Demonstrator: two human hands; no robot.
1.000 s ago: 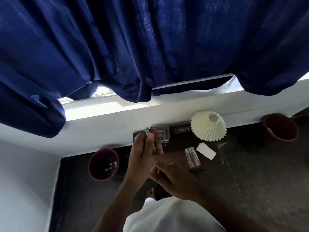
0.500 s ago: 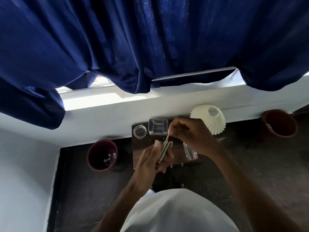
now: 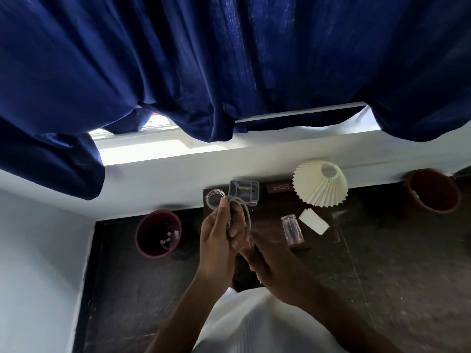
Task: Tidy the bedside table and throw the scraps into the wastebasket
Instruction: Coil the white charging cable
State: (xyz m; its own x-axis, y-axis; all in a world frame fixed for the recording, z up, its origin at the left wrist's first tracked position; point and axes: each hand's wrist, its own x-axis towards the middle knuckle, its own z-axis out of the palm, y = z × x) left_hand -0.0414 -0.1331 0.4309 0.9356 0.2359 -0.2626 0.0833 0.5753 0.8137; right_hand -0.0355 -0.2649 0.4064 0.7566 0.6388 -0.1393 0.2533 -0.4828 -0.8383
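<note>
My left hand [image 3: 219, 238] is raised over the dark wooden bedside table [image 3: 270, 215] and grips a looped grey cable [image 3: 246, 212]. My right hand [image 3: 270, 261] is just below and right of it, fingers closed on the cable's lower end. On the table stand a clear square box [image 3: 244, 191], a round glass dish [image 3: 213, 197], a clear glass [image 3: 292, 229], a white paper scrap [image 3: 313, 221] and a dark flat case [image 3: 279, 187]. The maroon wastebasket [image 3: 158, 234] with white scraps inside stands on the floor left of the table.
A cream pleated lampshade [image 3: 319, 184] sits at the table's back right. A second reddish bin [image 3: 433, 191] stands at the far right. Blue curtains [image 3: 229, 67] hang over the window sill. White wall at left, dark floor around.
My left hand lifted the cable loop up toward the box. My right hand came back from the lamp side to below the left hand, uncovering the glass and paper scrap.
</note>
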